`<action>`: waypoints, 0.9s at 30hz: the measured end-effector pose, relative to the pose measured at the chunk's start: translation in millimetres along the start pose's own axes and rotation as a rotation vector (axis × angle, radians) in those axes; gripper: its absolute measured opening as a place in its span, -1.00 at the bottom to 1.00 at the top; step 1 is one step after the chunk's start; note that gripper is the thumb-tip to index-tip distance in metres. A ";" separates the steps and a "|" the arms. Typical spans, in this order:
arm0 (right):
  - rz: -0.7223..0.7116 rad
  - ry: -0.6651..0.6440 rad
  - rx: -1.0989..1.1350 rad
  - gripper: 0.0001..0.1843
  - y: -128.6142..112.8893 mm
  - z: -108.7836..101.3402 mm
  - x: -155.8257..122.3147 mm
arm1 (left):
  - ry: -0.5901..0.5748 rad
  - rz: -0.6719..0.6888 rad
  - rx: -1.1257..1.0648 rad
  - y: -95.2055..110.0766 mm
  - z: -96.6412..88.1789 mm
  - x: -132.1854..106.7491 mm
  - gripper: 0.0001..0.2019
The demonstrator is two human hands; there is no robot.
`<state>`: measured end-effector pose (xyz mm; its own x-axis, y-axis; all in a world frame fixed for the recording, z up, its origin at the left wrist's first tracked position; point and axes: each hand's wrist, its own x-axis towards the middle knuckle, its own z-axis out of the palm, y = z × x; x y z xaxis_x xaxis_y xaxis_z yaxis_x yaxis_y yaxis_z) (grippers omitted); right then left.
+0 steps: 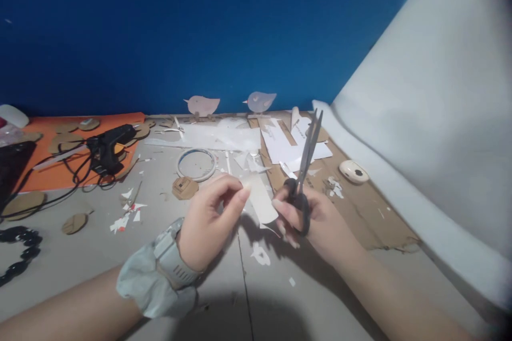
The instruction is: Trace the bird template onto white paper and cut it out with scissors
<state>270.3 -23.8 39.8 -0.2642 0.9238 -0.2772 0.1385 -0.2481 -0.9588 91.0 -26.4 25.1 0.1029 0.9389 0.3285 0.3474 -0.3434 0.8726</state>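
Note:
A small piece of white paper [262, 200] is pinched between the thumb and fingers of my left hand [214, 216]. My right hand [310, 213] has its fingers in the handles of black-handled scissors [308, 154], whose blades point up and away from the paper. The right fingertips are close to the paper's right edge; whether they touch it I cannot tell. Below the paper, a cut-out white scrap [261, 254] lies on the table. A roll of tape [196, 164] and a cardboard disc [185, 187] lie just beyond my left hand.
Two paper birds [202, 106] [261, 102] stand against the blue wall. A black glue gun [108, 149] with its cord rests on orange paper [52, 170] at left. White sheets [280, 144] lie on cardboard [368, 218] at right, near a cream oval object [354, 171]. Paper scraps [128, 218] are scattered about.

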 end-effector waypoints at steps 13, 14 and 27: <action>0.021 -0.061 0.080 -0.80 5.3 -1.5 -1.3 | -0.098 -0.081 -0.090 -6.2 4.7 -2.3 -0.80; 0.016 -0.054 0.077 -0.80 5.9 -1.8 -1.1 | -0.142 -0.088 -0.103 -6.1 5.2 -2.1 -0.78; -0.008 -0.286 0.041 -0.46 5.2 -17.8 0.6 | -0.100 -0.075 -0.161 -6.0 -0.9 1.1 -0.75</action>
<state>287.8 -19.4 35.7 -0.5241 0.8075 -0.2707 0.0983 -0.2584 -0.9610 88.2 -23.3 20.5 0.1770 0.9571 0.2295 0.2050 -0.2639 0.9425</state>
